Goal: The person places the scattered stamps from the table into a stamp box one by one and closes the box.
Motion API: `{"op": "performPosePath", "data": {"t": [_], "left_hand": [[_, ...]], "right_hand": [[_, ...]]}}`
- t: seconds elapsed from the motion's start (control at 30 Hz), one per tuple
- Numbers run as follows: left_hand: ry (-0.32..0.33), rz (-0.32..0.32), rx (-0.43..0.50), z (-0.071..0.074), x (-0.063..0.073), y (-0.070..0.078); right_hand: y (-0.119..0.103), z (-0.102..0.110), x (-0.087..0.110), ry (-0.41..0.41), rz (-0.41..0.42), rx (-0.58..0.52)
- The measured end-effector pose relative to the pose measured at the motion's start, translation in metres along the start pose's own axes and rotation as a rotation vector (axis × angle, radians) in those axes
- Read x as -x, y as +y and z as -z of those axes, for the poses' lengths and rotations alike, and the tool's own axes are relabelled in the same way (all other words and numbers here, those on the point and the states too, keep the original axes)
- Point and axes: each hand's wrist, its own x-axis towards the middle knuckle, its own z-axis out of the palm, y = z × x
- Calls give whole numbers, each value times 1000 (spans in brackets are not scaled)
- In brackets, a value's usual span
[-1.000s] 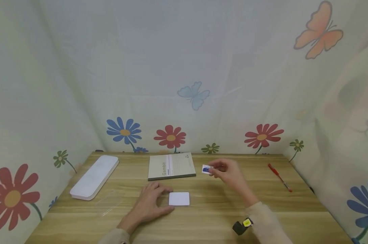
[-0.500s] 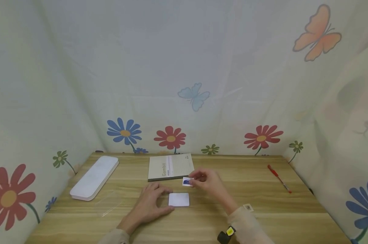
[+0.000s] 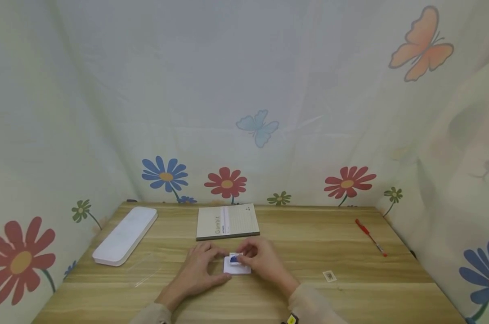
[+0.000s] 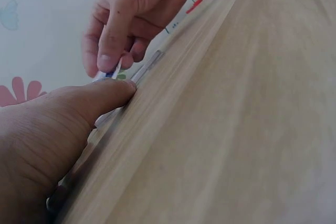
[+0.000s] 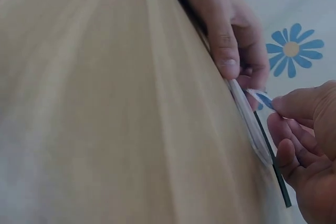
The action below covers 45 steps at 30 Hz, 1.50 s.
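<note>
A small white rounded rectangular slab (image 3: 241,271) lies flat at the table's front middle. My left hand (image 3: 197,269) rests on the table at its left side and holds its edge between thumb and fingers. Between thumb and forefinger, my right hand (image 3: 264,259) pinches a small white-bordered, stamp-like piece with a blue print (image 3: 234,259). That piece is tilted over the slab's far half; whether it touches the slab I cannot tell. In the right wrist view, the stamp-like piece (image 5: 262,98) shows edge-on near the left thumb (image 5: 227,59).
A grey-beige notebook (image 3: 228,221) marked "Gambit" lies behind the hands. At the left are a long white case (image 3: 126,236) and a transparent sheet (image 3: 145,270). At the right lie a red pen (image 3: 370,237) and a small printed square (image 3: 329,276).
My right hand has moved left and toward me, carrying the stamp-like piece from right of the notebook to over the slab. The printed square has come into sight. My left hand stays put.
</note>
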Motion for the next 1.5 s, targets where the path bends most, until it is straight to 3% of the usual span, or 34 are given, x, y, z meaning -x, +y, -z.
{"op": "performPosePath", "data": {"t": [0.3, 0.97, 1.17, 1.5], "left_hand": [[7, -10, 11, -2, 2, -1], [15, -20, -13, 0, -1, -1], [33, -35, -1, 0, 2, -2], [21, -29, 1, 0, -2, -1]], "right_hand": [[3, -13, 3, 6, -18, 98], [0, -17, 4, 19, 9, 288], [0, -18, 5, 53, 11, 269], [-3, -7, 4, 94, 26, 99]]}}
